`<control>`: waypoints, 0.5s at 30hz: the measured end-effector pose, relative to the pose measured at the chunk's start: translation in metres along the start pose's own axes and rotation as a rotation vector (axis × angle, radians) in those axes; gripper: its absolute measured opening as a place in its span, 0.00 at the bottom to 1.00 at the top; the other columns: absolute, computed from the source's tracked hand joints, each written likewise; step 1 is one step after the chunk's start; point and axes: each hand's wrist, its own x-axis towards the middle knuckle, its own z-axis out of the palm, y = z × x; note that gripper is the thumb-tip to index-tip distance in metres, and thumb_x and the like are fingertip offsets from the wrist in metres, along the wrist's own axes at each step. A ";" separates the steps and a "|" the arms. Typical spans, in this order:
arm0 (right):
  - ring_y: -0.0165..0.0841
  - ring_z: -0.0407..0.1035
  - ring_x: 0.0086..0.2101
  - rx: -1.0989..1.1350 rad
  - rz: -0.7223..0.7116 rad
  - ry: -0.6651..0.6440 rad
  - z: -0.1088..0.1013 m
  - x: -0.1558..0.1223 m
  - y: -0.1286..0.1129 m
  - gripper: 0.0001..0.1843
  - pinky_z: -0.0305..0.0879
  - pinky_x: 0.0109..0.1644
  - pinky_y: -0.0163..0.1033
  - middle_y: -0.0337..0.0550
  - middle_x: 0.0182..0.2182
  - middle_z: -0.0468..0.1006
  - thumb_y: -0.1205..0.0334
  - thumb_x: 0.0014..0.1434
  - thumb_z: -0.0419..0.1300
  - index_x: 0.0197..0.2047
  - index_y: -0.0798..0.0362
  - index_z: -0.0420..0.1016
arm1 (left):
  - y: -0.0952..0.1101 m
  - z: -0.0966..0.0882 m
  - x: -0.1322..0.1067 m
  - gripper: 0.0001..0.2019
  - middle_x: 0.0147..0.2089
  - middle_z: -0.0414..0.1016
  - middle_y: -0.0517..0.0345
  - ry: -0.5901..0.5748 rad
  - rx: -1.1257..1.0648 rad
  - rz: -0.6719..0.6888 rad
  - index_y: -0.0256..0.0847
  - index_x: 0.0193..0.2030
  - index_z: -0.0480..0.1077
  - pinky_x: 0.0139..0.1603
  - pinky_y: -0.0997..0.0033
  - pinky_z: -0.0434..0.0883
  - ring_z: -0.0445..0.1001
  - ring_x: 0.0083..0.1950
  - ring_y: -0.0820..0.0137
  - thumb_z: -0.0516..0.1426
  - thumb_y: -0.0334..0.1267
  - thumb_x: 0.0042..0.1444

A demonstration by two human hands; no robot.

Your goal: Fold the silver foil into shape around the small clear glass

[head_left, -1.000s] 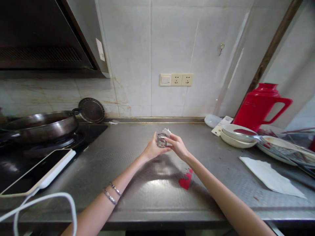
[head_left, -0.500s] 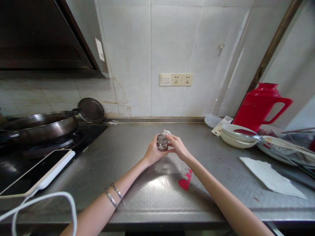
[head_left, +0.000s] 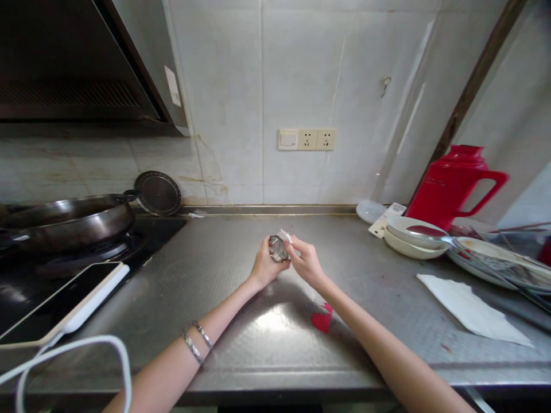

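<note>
My left hand [head_left: 263, 266] is wrapped round a small clear glass [head_left: 278, 250], its round mouth tipped toward me. At the glass's right rim, my right hand [head_left: 308, 261] pinches a small piece of white tissue [head_left: 284, 235] and presses it against the glass. The fingers behind the glass are partly hidden. Both hands are above the middle of the steel counter [head_left: 232, 246].
A pan [head_left: 81, 223] sits on the stove at left, with a phone [head_left: 55, 304] and white cable [head_left: 103, 339] nearer me. At right are a red thermos [head_left: 447, 186], stacked bowls [head_left: 408, 244], plates [head_left: 477, 267] and a paper towel [head_left: 469, 307].
The glass has turned and tilted so more of its mouth shows, shifting slightly left. My right hand has moved the tissue over to the rim.
</note>
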 end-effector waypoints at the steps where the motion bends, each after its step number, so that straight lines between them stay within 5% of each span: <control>1: 0.41 0.72 0.49 -0.003 -0.040 0.001 0.001 -0.001 0.000 0.18 0.62 0.59 0.52 0.41 0.44 0.80 0.54 0.64 0.48 0.41 0.48 0.79 | 0.001 0.000 0.000 0.32 0.43 0.75 0.52 0.006 -0.030 -0.023 0.37 0.50 0.61 0.38 0.68 0.73 0.75 0.40 0.65 0.67 0.36 0.37; 8: 0.40 0.70 0.51 0.038 -0.121 -0.022 -0.003 -0.003 -0.010 0.17 0.65 0.57 0.47 0.46 0.49 0.77 0.57 0.64 0.49 0.42 0.49 0.79 | 0.006 -0.003 0.004 0.30 0.39 0.74 0.55 0.013 -0.242 -0.185 0.39 0.47 0.60 0.18 0.78 0.67 0.73 0.32 0.69 0.67 0.40 0.38; 12: 0.37 0.74 0.35 0.073 0.035 0.112 -0.008 0.000 -0.012 0.20 0.69 0.39 0.39 0.44 0.32 0.80 0.53 0.64 0.49 0.32 0.55 0.78 | 0.001 -0.004 0.008 0.29 0.39 0.73 0.56 0.021 -0.199 -0.112 0.40 0.48 0.60 0.23 0.76 0.69 0.73 0.33 0.70 0.66 0.37 0.39; 15: 0.31 0.66 0.24 0.024 0.141 0.263 -0.013 0.005 -0.007 0.24 0.61 0.27 0.34 0.39 0.21 0.72 0.50 0.64 0.49 0.25 0.57 0.73 | -0.003 -0.003 0.008 0.32 0.41 0.73 0.55 0.013 -0.123 -0.041 0.39 0.50 0.60 0.36 0.70 0.72 0.73 0.38 0.68 0.67 0.33 0.36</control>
